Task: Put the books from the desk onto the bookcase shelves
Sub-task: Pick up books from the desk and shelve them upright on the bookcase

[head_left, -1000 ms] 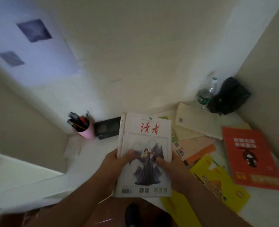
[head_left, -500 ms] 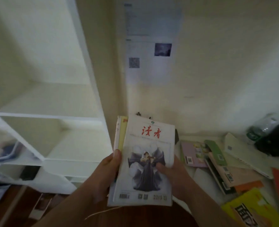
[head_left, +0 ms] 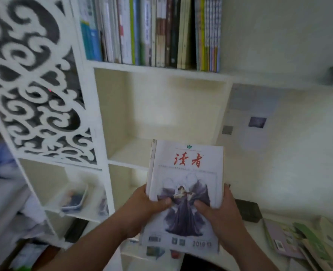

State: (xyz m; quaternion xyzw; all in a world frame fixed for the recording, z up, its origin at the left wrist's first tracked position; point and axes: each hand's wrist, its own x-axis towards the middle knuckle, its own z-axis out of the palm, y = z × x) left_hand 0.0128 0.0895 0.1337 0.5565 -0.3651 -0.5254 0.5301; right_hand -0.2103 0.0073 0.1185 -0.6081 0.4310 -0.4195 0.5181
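1. Progress, my read: partway. The top shelf of the white bookcase point(head_left: 103, 118) carries a row of upright books point(head_left: 152, 32), while the open white cubby point(head_left: 167, 106) under it has nothing in it.
2. Still to shelve: a loose pile of green and lilac paperbacks point(head_left: 302, 241) on the white desk point(head_left: 249, 233), lower right.
3. In transit: a thin stack of magazines, white cover with red characters and a dark-robed figure point(head_left: 185, 184), held face-up in front of the cubby, not yet inside.
4. Left hand point(head_left: 142, 208): thumb curled onto the cover, pinching the stack's left edge. Fingers are underneath, so I cannot tell their spread.
5. Right hand point(head_left: 220, 214): thumb pressed on the cover, palm wrapping the right edge. Same clamp, fingers hidden below.
6. Next, I reckon: stand the stack up and slide it into the cubby.
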